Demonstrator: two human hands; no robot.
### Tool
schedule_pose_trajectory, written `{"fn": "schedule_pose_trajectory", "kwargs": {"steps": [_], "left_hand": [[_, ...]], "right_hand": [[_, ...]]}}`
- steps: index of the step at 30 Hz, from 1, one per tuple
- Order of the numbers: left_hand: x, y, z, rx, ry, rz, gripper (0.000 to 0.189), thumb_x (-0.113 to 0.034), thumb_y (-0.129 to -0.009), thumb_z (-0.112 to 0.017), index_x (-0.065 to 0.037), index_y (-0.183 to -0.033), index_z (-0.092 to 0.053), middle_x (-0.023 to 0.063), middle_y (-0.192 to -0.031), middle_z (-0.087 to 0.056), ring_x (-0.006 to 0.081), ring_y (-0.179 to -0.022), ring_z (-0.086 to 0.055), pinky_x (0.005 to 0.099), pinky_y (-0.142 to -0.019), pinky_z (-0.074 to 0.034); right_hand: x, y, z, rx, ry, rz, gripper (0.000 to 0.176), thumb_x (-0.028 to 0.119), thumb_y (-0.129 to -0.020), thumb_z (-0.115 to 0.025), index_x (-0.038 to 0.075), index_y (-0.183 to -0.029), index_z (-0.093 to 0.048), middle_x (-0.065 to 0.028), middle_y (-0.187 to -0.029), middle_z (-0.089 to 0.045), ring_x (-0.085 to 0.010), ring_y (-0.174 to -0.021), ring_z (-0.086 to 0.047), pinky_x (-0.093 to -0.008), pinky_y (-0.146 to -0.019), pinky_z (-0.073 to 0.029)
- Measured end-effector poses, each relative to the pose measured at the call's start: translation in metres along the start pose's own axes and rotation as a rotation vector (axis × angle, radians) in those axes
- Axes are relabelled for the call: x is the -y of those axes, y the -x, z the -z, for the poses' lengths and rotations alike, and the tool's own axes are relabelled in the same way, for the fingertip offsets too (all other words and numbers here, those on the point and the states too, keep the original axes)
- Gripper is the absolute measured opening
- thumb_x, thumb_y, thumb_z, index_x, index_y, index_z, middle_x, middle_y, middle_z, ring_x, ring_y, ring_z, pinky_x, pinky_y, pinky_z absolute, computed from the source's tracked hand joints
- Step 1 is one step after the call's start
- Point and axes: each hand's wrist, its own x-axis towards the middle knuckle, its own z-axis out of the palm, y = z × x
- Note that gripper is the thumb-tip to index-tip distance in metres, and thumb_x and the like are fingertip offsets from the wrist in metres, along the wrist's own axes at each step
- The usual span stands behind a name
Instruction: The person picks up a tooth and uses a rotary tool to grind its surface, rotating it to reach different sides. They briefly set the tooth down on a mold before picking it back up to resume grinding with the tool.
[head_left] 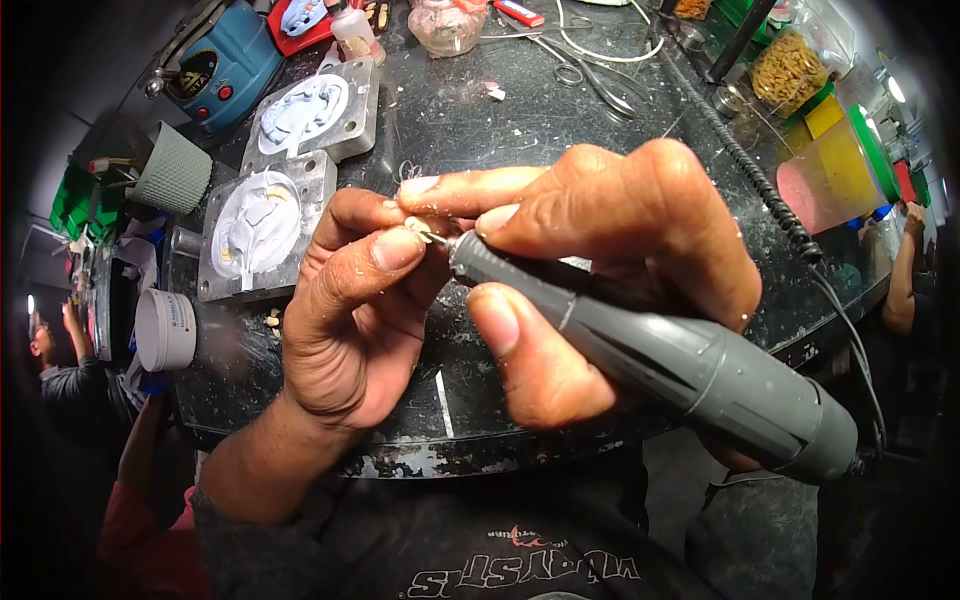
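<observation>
Between its thumb and fingertips, my left hand (352,285) pinches a small pale yellowish tooth (419,228). Wrapped round a dark grey rotary handpiece (665,345), my right hand (610,235) holds it slanting, with the thick end toward the lower right. The handpiece's thin metal bur (436,238) meets the tooth, or sits just beside it; the exact contact is partly hidden by my fingertips. Fine pale dust specks cling to both hands and to the tool. Left of my left hand lies an open metal flask half (318,185) packed with white plaster.
Behind it is a second flask half (360,130) with bluish plaster. A white tub (166,330) and a blue machine (215,65) stand at left. Scissors (590,75) and a glass jar (447,28) lie at the back. A coiled cord (740,160) runs at right. Other people show at both sides.
</observation>
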Motion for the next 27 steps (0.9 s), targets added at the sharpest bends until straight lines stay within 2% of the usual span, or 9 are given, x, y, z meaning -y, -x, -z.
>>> {"fn": "schedule_pose_trajectory", "kwargs": {"steps": [2,6,8,12,14,27], "left_hand": [[0.0,-0.001,0.002,0.065,0.041,-0.017,0.014,-0.001,-0.087,-0.06,-0.005,-0.101,-0.061,0.0128,-0.104,-0.066,0.0235,-0.104,-0.064,0.0354,-0.098,-0.049],[0.0,-0.001,0.001,0.017,0.001,-0.01,0.014,-0.001,-0.087,-0.059,-0.005,-0.101,-0.061,0.0129,-0.104,-0.066,0.0237,-0.103,-0.064,0.0357,-0.098,-0.049],[0.0,-0.001,0.002,0.071,0.044,-0.011,0.014,-0.001,-0.087,-0.06,-0.005,-0.101,-0.061,0.013,-0.104,-0.067,0.0233,-0.103,-0.064,0.0356,-0.098,-0.049],[0.001,-0.001,0.004,0.089,0.048,-0.023,0.015,-0.001,-0.087,-0.06,-0.005,-0.102,-0.061,0.0128,-0.104,-0.067,0.0231,-0.103,-0.064,0.0356,-0.098,-0.049],[0.001,-0.002,0.004,0.089,0.04,-0.024,0.015,-0.002,-0.087,-0.06,-0.005,-0.102,-0.061,0.0128,-0.104,-0.067,0.0231,-0.103,-0.064,0.0358,-0.098,-0.049],[0.0,-0.002,0.003,0.092,0.036,-0.036,0.015,-0.001,-0.087,-0.06,-0.005,-0.102,-0.061,0.0128,-0.103,-0.066,0.0231,-0.101,-0.064,0.0366,-0.098,-0.049]], "right_hand": [[-0.002,0.001,-0.001,-0.02,0.004,0.029,0.025,-0.007,-0.076,-0.066,-0.007,-0.094,-0.049,-0.0156,-0.074,-0.061,-0.0351,-0.087,-0.07,-0.0397,-0.079,-0.058],[-0.007,0.001,-0.004,0.002,-0.001,0.049,0.026,-0.007,-0.076,-0.066,-0.007,-0.095,-0.049,-0.016,-0.074,-0.061,-0.0354,-0.088,-0.07,-0.0402,-0.08,-0.058],[-0.009,0.001,-0.018,-0.309,-0.037,0.046,0.014,0.003,-0.074,-0.072,-0.001,-0.076,-0.059,-0.0094,-0.07,-0.061,-0.0166,-0.066,-0.068,-0.0239,-0.063,-0.055],[-0.012,0.0,-0.015,-0.264,-0.043,0.094,0.015,0.003,-0.073,-0.074,-0.001,-0.077,-0.059,-0.0093,-0.07,-0.062,-0.0167,-0.067,-0.068,-0.0244,-0.064,-0.055],[-0.008,0.001,-0.017,-0.294,-0.015,0.023,0.017,0.004,-0.072,-0.075,-0.001,-0.077,-0.06,-0.0089,-0.07,-0.062,-0.0171,-0.069,-0.069,-0.0251,-0.065,-0.056],[-0.006,0.0,-0.018,-0.303,-0.022,-0.006,0.019,0.005,-0.072,-0.077,-0.001,-0.076,-0.06,-0.0088,-0.07,-0.063,-0.0154,-0.068,-0.068,-0.0243,-0.068,-0.056]]}}
